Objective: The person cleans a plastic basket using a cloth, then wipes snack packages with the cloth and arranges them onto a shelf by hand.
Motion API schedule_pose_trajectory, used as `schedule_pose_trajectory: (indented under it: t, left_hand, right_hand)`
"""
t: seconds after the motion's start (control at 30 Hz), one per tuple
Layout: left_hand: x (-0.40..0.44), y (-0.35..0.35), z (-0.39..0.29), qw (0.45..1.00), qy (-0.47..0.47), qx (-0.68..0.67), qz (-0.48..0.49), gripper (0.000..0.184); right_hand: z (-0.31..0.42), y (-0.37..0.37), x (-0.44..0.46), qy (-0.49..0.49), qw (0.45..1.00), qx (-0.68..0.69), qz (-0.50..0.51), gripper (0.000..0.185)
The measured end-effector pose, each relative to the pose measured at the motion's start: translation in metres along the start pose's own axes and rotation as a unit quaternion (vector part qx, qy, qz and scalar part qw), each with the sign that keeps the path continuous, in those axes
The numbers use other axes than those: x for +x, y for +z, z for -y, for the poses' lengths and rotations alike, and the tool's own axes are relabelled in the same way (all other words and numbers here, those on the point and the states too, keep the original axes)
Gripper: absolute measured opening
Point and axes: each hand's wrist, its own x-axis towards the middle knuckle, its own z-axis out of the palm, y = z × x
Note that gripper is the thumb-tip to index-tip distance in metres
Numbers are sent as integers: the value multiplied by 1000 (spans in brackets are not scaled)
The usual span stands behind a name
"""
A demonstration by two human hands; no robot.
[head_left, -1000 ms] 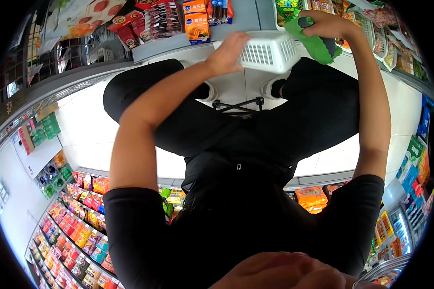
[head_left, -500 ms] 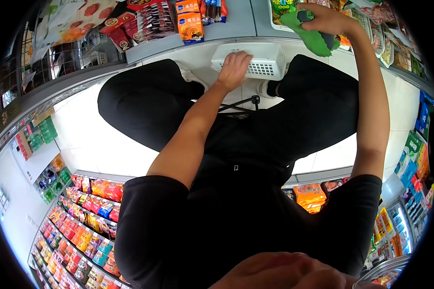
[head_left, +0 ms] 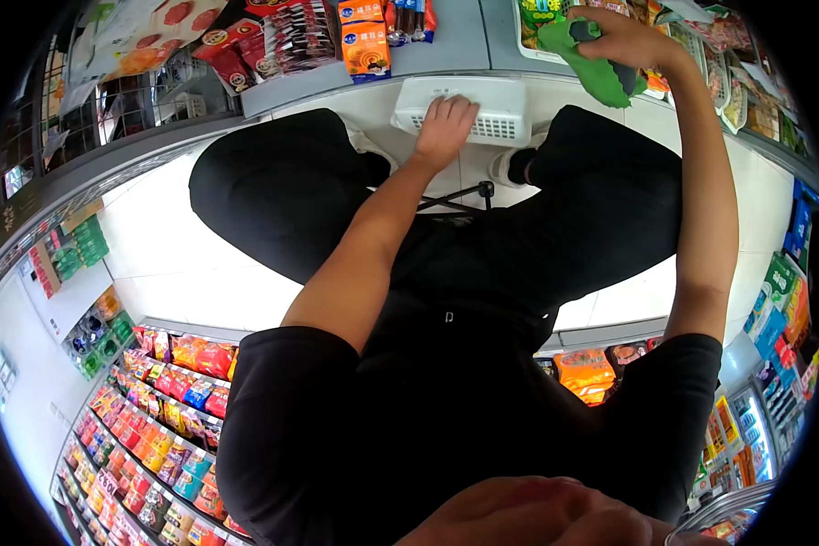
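Fingers (head_left: 451, 109) of our left hand (head_left: 440, 144) lie over the near edge of the white basket (head_left: 505, 102), slightly bent and only a little apart from one another, their tips resting on its pale upper face. Our left thumb is hard to make out, so we cannot tell whether we grip the basket or just rest on it. The basket sits in front of the grey shelf (head_left: 446, 60), between our two shoes (head_left: 502, 168), with a slotted wall turned toward us; we cannot tell whether it touches the floor (head_left: 610, 273). Over on the right, our right hand (head_left: 630, 41) pinches the green cloth (head_left: 601, 84), the fingers curled around a bunched, dark grey part of it while the rest droops loosely below. We hold that cloth just beside a white tray (head_left: 535, 51) with a green snack bag (head_left: 539, 11) in it, well apart from the basket. Along the shelf, on our left, are red packets (head_left: 230, 53) and a bunch of small dark-red sachets (head_left: 298, 38), then two orange packs (head_left: 366, 53) one behind the other, and beside those a red and blue pack (head_left: 411, 23) with brown sticks showing. Beneath our arms, our knees are spread wide in black trousers (head_left: 264, 196), and the dark legs of a folding stand (head_left: 460, 195) cross between them.
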Motion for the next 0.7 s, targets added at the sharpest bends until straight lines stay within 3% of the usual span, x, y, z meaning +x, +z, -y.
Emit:
schedule_pose_trajectory:
  t: [0.1,0.2,0.27,0.4,0.53,0.63,0.7]
  left_hand:
    - [4,2,-5,994,-54,-50,82,88]
    - [7,-9,0,986,-86,-119,75,91]
    - [14,-23,0,967,-110,-213,88,94]
    - [43,-54,12,896,-157,-364,200,98]
    - [74,-84,47,845,-136,-407,318,106]
    - [81,-101,91,756,-162,-486,408,109]
    - [79,-109,112,743,-176,-521,381,106]
  right_hand:
    - [9,-4,2,15,999,-26,24,56]
    - [24,-5,-4,60,998,-6,15,55]
    - [23,-7,-5,41,999,13,27,56]
    - [20,-4,-6,26,999,-46,-11,57]
    - [4,-2,2,-7,995,-75,-62,59]
    - [19,-7,-7,15,989,-111,-99,58]
    - [3,-4,0,2,989,-79,-126,57]
